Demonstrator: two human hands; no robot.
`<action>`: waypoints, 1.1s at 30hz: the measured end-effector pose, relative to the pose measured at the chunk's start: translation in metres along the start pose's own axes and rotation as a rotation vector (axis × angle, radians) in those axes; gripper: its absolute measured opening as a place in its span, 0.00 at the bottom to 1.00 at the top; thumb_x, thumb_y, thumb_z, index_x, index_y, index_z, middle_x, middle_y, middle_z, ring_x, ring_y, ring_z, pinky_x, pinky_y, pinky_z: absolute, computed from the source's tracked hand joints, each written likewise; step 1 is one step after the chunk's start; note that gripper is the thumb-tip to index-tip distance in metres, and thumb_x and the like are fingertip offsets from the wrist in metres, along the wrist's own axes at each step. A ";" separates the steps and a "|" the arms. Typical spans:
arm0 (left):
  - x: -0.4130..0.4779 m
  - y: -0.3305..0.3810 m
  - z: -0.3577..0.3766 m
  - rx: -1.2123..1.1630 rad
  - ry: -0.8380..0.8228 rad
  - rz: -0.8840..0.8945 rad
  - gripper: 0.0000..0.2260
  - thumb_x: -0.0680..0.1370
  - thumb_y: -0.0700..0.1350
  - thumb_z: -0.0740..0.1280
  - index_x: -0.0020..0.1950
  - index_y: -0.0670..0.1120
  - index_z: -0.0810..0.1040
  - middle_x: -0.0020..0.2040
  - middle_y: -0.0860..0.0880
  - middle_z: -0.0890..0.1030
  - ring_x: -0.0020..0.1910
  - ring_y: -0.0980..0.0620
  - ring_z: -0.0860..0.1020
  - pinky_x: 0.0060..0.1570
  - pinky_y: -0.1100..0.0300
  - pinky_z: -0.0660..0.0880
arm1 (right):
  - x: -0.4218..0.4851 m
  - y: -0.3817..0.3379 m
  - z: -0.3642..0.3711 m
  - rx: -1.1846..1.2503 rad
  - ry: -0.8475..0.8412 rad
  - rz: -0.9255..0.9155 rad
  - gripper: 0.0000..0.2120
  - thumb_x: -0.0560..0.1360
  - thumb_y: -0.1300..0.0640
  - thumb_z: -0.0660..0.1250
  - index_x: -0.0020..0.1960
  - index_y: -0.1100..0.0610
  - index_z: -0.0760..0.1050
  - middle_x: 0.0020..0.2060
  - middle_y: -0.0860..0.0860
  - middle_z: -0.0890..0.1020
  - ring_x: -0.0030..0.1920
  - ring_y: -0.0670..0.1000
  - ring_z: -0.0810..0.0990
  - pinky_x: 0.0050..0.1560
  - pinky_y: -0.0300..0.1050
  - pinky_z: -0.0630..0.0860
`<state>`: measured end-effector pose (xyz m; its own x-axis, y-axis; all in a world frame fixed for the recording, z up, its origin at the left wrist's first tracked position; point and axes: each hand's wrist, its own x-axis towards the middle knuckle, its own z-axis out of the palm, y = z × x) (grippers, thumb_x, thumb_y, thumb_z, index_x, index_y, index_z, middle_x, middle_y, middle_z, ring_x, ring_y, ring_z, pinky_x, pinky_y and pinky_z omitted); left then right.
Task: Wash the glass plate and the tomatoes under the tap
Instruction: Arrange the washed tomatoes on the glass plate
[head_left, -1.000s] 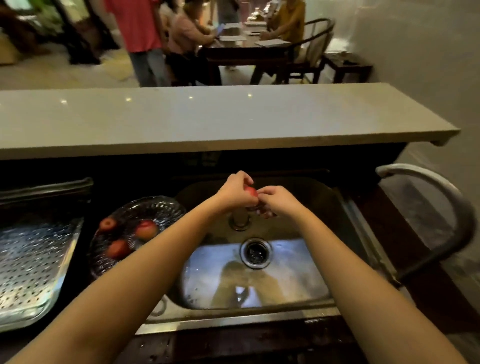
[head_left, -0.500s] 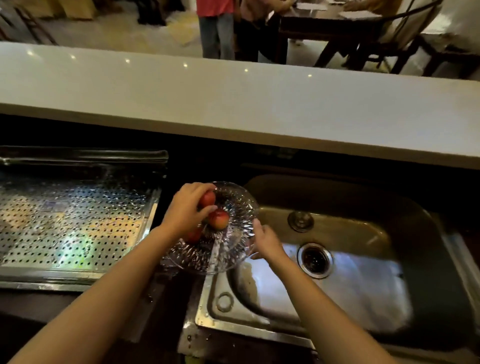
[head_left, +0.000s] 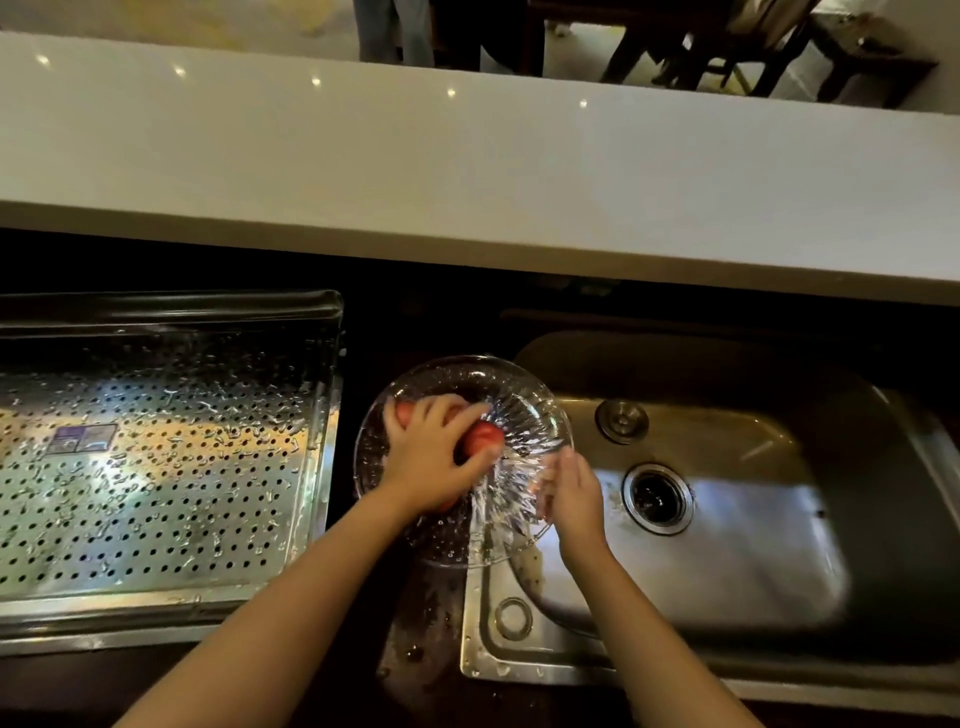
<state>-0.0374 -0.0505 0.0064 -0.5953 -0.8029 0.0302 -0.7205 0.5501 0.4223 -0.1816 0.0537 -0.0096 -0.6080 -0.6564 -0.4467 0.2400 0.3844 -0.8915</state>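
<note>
**Plate of tomatoes held at the sink's edge, basin to the right**

The plate (head_left: 511, 410), round and of ribbed glass, is seen on the dark desk (head_left: 415, 623). Its right rim reaches over the edge of the sink (head_left: 779, 545). The left grip (head_left: 431, 460) is spread over the tomatoes (head_left: 483, 439) in the plate. Its fingers are curled over them, and one red tomato is caught between forefinger and thumb. The right grip (head_left: 569, 491) is laid against the plate's rim, just to the right of the left grip. Its fingers are blurred behind the glass, so whether the rim is pinched or only touched cannot be told.

The coming move is judged to turn on one relation: the basin lies to the right of both grips, and the right grip is the nearer to it. The plate, being round, has no long axis to be lined up; it would only have to be carried or slid rightward, away from the left grip. The tap is not in view, so its place over the basin cannot be given. The drain (head_left: 658, 499) is well to the right of the right grip.

By count: one plate; three tomatoes made out, one clear beside the left thumb, one under the left fingertips and one under the palm, with others possibly hidden; one sink; one drain; one draining tray (head_left: 156, 467), to the left of the left grip.
</note>
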 end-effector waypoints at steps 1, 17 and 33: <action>-0.001 0.004 0.002 0.024 -0.010 0.025 0.27 0.70 0.70 0.51 0.67 0.64 0.65 0.66 0.53 0.68 0.68 0.51 0.63 0.69 0.36 0.38 | -0.002 -0.002 -0.001 0.023 0.022 0.001 0.15 0.81 0.53 0.52 0.42 0.57 0.72 0.28 0.52 0.73 0.22 0.47 0.69 0.20 0.36 0.66; 0.042 0.181 0.031 -0.379 -0.320 0.156 0.25 0.69 0.68 0.60 0.63 0.59 0.68 0.63 0.48 0.68 0.65 0.43 0.66 0.67 0.35 0.42 | -0.041 -0.090 -0.159 -0.300 0.389 -0.109 0.17 0.81 0.54 0.53 0.42 0.61 0.75 0.29 0.55 0.78 0.27 0.51 0.73 0.28 0.43 0.69; 0.036 0.234 0.073 -0.842 -0.503 -0.129 0.30 0.62 0.71 0.60 0.61 0.62 0.69 0.62 0.53 0.65 0.64 0.42 0.67 0.67 0.39 0.61 | -0.008 -0.122 -0.205 -0.770 0.480 -0.045 0.20 0.81 0.53 0.52 0.46 0.67 0.77 0.39 0.64 0.81 0.41 0.60 0.81 0.43 0.50 0.77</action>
<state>-0.2536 0.0668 0.0401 -0.7528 -0.5463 -0.3673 -0.4181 -0.0343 0.9078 -0.3611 0.1444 0.1186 -0.8960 -0.4065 -0.1789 -0.2592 0.8058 -0.5325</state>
